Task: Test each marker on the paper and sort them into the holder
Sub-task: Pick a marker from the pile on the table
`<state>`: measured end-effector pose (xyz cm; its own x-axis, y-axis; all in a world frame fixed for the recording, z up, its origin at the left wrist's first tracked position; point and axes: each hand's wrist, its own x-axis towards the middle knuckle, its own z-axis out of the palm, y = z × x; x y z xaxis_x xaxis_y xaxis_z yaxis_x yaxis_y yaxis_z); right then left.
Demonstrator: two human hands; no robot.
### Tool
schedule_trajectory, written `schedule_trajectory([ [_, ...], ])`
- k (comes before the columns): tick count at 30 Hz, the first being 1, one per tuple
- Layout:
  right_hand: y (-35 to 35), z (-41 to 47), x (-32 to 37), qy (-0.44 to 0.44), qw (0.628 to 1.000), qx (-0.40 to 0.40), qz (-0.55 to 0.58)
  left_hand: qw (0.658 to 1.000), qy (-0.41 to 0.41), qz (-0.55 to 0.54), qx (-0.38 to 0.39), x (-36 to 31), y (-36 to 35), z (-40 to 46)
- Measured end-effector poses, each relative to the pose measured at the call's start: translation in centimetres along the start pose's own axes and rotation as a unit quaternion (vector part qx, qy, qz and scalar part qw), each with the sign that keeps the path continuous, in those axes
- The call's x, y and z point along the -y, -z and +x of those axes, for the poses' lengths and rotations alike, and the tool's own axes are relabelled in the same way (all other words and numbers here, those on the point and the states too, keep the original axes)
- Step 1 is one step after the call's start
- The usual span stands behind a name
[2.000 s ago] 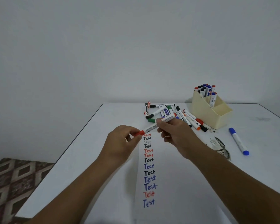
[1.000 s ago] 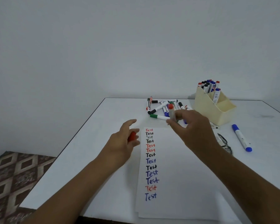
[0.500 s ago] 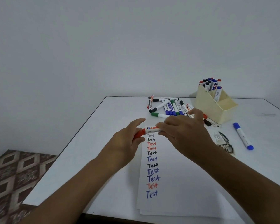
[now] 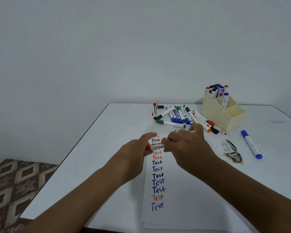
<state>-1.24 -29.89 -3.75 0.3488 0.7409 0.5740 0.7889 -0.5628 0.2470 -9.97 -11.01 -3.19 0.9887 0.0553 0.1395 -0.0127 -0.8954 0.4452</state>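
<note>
Both hands meet over the top of the paper [image 4: 175,190], holding one red-capped marker [image 4: 155,146] crosswise between them. The left hand [image 4: 134,153] grips the cap end, fingers curled round it with the forefinger stretched along the top; the right hand [image 4: 186,147] pinches the white barrel, its outer fingers lifted and spread. The marker lies level, just above the upper lines of the column of "Test" words that runs down the sheet in red, black and blue.

The paper reaches to the near edge of the white surface [image 4: 94,148], where further sheets peep out beneath it. Left of the paper lies a bare strip of surface up to the dark left edge, beyond which a patterned floor [image 4: 15,182] shows.

Behind the hands, near the far edge, a loose pile of markers [image 4: 178,115] lies fanned out, a green-capped one nearest the paper. Just right of the pile stands the cream holder [image 4: 225,116], its tall rear compartment packed with capped markers, one blue-capped marker alone in the next compartment forward, and the lowest front compartment showing nothing. To the right of the holder a blue marker [image 4: 251,144] lies apart, with a dark smudge [image 4: 233,153] between it and the right hand.
</note>
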Motion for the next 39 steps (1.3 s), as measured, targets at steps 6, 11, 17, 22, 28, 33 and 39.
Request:
schedule_trajectory([
  [6, -0.3, -0.6, 0.4, -0.005, 1.000, 0.001, 0.029, 1.000, -0.014, 0.012, 0.022, -0.1, -0.3, 0.0],
  [11, -0.2, -0.5, 0.5, 0.004, 1.000, 0.000, 0.017, 0.999, -0.006, -0.023, 0.023, -0.2, -0.5, -0.4],
  [17, 0.3, -0.3, 0.9, 0.019, 1.000, -0.001, -0.009, 0.999, 0.000, -0.033, 0.017, -0.4, -1.2, -0.9],
  [22, -0.2, -1.1, 1.1, 0.013, 1.000, 0.010, -0.001, 0.999, -0.010, -0.044, 0.023, -0.4, -1.0, -1.2],
  [28, 0.5, -1.5, 0.8, -0.028, 0.999, -0.033, 0.006, 0.992, -0.022, -0.120, 0.017, 0.1, 0.0, -2.3],
  [33, 1.8, -2.2, 1.5, -0.116, 0.989, -0.068, 0.058, 0.989, -0.016, -0.140, 0.050, 2.1, 0.2, -4.2],
  [39, 3.9, -3.8, 4.7, -0.352, 0.764, -0.009, 0.541, 0.982, -0.070, -0.023, 0.173, 3.4, 1.3, -6.8],
])
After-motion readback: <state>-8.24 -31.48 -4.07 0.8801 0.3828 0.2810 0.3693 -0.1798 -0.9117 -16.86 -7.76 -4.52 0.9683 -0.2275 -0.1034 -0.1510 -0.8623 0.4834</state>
